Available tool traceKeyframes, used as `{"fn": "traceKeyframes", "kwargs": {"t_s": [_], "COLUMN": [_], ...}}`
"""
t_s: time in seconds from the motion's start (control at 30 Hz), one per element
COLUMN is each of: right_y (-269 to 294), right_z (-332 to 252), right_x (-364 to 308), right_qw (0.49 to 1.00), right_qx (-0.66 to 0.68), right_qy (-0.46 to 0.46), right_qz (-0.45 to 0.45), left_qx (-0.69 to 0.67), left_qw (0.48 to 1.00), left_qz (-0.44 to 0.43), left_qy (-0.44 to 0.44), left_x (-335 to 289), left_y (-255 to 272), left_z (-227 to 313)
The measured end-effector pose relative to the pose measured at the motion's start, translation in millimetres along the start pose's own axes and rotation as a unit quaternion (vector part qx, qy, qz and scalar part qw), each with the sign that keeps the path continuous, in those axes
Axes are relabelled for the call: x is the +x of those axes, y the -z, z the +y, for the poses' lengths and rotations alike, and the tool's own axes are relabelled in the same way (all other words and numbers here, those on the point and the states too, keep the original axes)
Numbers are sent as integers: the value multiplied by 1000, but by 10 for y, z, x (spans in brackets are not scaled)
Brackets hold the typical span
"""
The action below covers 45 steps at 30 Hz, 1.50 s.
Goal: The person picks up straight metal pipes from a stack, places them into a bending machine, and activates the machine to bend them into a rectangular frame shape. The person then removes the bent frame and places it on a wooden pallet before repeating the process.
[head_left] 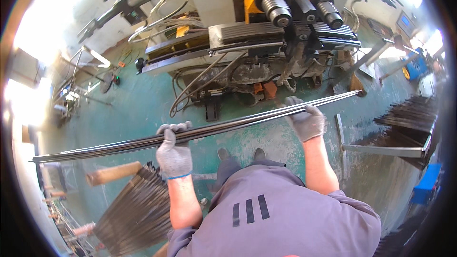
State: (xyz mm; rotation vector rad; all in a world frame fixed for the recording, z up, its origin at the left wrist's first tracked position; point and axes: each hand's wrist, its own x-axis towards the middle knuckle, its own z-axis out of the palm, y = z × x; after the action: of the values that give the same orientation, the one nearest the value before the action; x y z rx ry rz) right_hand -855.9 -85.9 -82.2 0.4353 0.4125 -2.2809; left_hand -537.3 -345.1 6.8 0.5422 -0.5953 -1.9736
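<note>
A bundle of several long, thin metal rods [233, 123] stretches across in front of me, its right end higher in the view than its left. My left hand [174, 152], in a grey work glove with a blue cuff edge, is closed round the bundle left of its middle. Further right, my right hand [306, 121], gloved in the same grey, grips the rods with the thumb on the near side. Beyond the rods stands a large machine with two orange-collared spindles [275, 7] and a grooved metal bed [247, 33].
At the lower left lies a stack of dark rods [135, 209], beside a brown cardboard-like roll [114, 173]. More dark rods [404, 119] rest on a metal frame [383, 151] at the right. Hoses [183, 95] hang below the machine. A blue box [426, 183] sits at the far right.
</note>
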Motion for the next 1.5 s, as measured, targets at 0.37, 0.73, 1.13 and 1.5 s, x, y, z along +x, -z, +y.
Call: {"fn": "traceKeyframes", "kwargs": {"t_s": [0.37, 0.73, 1.13, 1.5], "right_y": [-756, -1661, -1643, -1212], "right_z": [-384, -236, 21, -161], "right_x": [850, 1838, 2483, 2884], "right_qw": [937, 887, 803, 806], "right_qx": [-150, -255, -489, -417], "right_qy": [292, 310, 286, 386], "right_qz": [122, 226, 183, 165], "left_qx": [-22, 41, 16, 14], "left_qw": [991, 997, 983, 977], "left_qz": [-130, 37, 79, 18], "left_qy": [32, 56, 164, 212], "left_x": [2014, 3084, 3391, 3524], "left_y": [94, 119, -549, -582], "left_z": [670, 420, -682, -909]}}
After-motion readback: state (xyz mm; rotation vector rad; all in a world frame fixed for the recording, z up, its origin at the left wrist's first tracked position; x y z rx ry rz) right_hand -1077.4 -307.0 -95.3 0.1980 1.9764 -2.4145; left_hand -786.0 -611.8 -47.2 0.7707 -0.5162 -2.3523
